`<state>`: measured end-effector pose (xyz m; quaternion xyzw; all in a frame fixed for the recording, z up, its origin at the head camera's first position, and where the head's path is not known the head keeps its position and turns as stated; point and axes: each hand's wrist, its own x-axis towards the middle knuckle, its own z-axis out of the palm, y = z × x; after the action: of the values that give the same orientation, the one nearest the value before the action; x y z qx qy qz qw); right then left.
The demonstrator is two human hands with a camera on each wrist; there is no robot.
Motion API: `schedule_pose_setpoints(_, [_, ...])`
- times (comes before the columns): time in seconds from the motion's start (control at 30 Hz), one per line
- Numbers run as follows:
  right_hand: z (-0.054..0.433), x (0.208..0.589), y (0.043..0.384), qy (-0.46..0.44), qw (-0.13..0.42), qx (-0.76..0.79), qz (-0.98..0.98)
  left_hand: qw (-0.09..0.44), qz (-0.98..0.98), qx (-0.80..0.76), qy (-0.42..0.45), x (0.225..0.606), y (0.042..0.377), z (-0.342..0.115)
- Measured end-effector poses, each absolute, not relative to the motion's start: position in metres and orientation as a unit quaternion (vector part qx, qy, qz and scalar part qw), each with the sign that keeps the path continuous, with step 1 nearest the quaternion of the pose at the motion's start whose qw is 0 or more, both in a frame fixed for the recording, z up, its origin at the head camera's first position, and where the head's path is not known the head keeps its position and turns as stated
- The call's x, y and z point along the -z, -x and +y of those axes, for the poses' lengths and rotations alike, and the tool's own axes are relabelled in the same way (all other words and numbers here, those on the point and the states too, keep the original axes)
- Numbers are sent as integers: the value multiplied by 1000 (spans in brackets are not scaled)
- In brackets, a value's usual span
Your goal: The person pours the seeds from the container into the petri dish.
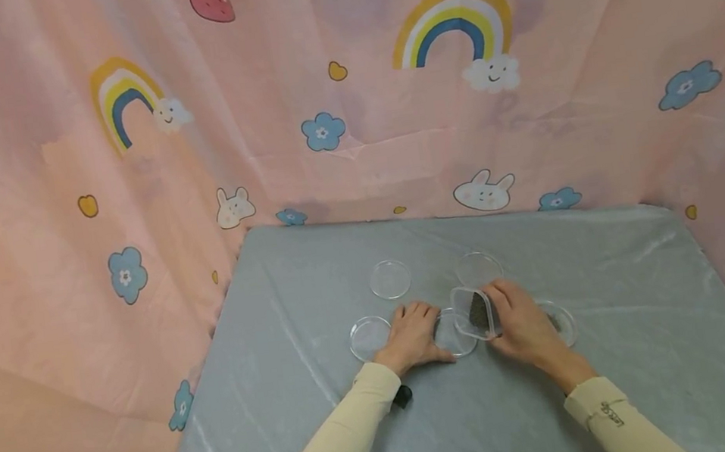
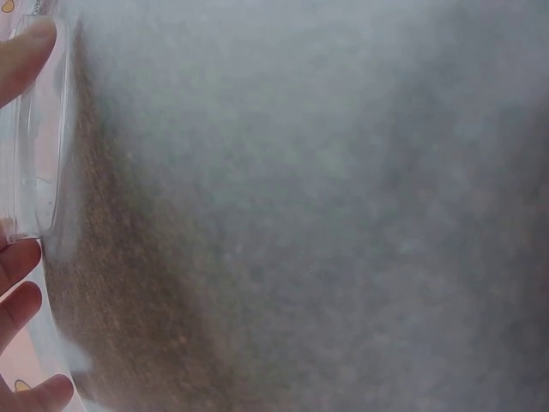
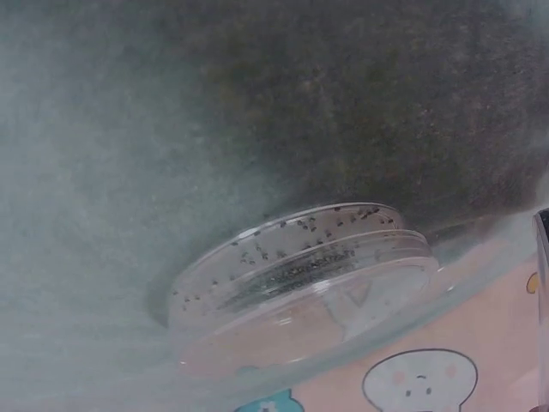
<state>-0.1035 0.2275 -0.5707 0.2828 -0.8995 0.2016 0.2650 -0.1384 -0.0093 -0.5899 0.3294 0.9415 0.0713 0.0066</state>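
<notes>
My left hand (image 1: 412, 338) holds a clear round petri dish (image 1: 447, 335) on the cloth, thumb on one side and fingers on the other. In the left wrist view, the thumb and a fingertip touch opposite sides of that dish (image 2: 47, 129). Just above it, my right hand (image 1: 518, 324) grips a clear square-sided container (image 1: 463, 310), tilted toward the dish. Dark fine grains (image 1: 479, 311) lie against its side. Whether any grains fall cannot be seen. Partly behind the right hand stands another petri dish (image 1: 571, 324); the right wrist view shows dark specks in this dish (image 3: 249, 330).
Further petri dishes stand at the left (image 1: 365, 340), far left (image 1: 390, 280) and far right (image 1: 480, 268). A grey cloth (image 1: 321, 430) covers the table. A pink patterned curtain (image 1: 383, 170) hangs behind and beside it. A small black object (image 1: 402, 396) sits by the left cuff.
</notes>
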Motion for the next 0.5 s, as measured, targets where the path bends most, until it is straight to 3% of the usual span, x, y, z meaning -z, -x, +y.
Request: schedule_pose_setpoints(0.5, [226,566,105,-301,257,-181,-900,2,943,-68,-325,592,138,-8])
